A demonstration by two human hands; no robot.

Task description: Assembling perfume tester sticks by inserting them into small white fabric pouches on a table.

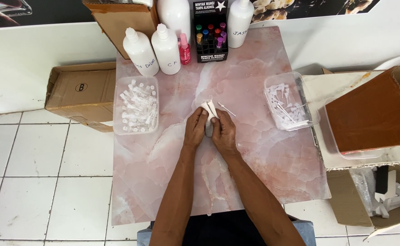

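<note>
At the centre of the pink marble tabletop (pixel 263 173), the left hand (pixel 196 129) and right hand (pixel 224 132) both close on a small white cloth (pixel 209 110), best gripped firmly, between trays of clear vials (pixel 137 109) and white caps (pixel 287 105).

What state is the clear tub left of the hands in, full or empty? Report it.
Nearly full: the clear tub holds a heap of small clear vials reaching close to its rim.

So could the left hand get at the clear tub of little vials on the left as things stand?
Probably yes. The tub of vials is open-topped, with bare tabletop between it and the left hand. But that hand now shares a small white thing with the right hand.
</note>
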